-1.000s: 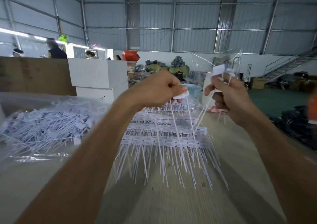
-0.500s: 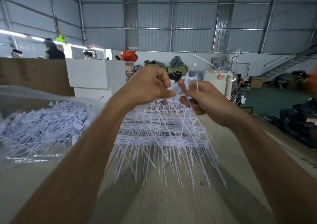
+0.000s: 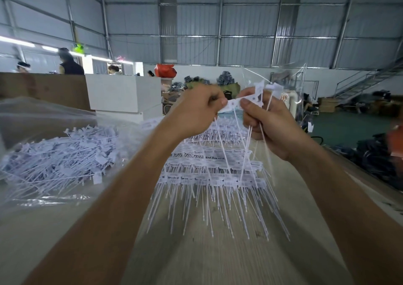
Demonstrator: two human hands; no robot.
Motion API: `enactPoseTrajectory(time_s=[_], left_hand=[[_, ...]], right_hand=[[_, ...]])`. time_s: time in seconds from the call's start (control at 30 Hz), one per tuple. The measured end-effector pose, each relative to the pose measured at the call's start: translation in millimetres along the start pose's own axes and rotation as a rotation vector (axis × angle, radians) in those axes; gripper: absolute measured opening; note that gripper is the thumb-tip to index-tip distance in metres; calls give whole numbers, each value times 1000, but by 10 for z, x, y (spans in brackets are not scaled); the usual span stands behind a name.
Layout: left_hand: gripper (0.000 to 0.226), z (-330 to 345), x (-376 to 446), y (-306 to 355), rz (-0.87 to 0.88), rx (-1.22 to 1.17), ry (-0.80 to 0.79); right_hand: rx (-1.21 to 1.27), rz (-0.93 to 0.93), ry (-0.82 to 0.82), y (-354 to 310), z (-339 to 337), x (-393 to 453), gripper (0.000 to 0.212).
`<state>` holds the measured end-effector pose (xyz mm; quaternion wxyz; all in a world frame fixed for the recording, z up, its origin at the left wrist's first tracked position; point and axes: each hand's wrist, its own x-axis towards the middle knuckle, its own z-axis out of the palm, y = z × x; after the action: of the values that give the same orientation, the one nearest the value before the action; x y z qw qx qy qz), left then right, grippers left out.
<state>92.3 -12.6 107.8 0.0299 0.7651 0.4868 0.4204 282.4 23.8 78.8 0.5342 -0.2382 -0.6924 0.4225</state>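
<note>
My left hand [image 3: 194,112] and my right hand [image 3: 268,121] are raised together above the table, almost touching. Between them they pinch a white plastic seal tag [image 3: 234,103] by its flat head, its thin tail hanging down. My right hand also holds a small bunch of such tags [image 3: 265,90], heads up, tails trailing below the palm, along with a clear plastic bag [image 3: 290,81]. Rows of joined white tags [image 3: 213,175] lie on the table under my hands.
A clear bag with a loose heap of white tags [image 3: 58,160] lies at the left on the wooden table [image 3: 196,258]. White boxes [image 3: 124,94] stand behind. People work at the far left. Dark goods [image 3: 379,158] pile up beside the table's right edge.
My hands, apart a second ago, have come together. The tag my left hand pinched is now held by both hands, and the right hand's bunch has shifted left with it.
</note>
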Motion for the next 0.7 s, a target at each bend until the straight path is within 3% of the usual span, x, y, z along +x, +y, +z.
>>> enactPoseTrajectory(time_s=[0.13,0.33,0.53,0.6,0.7], left_hand=[[35,9,9,12,-44,-107,3],[23,-46,39,-22,-185,-337,-29],[28,-74,27,-58,-310,-603,-207],[32,-41,20,-47,-353,-730,-300],[27,-45,18,-36,-314,-639,-221]], right_hand=[[-52,-16,-45,-25,-4,-10,7],[-316,-124,-69,-110,-9,-29,12],[-712,-436,13,-133,-6,15,17],[-858,-547,49,-104,-20,35,8],[-849,-502,114,-65,0,53,19]])
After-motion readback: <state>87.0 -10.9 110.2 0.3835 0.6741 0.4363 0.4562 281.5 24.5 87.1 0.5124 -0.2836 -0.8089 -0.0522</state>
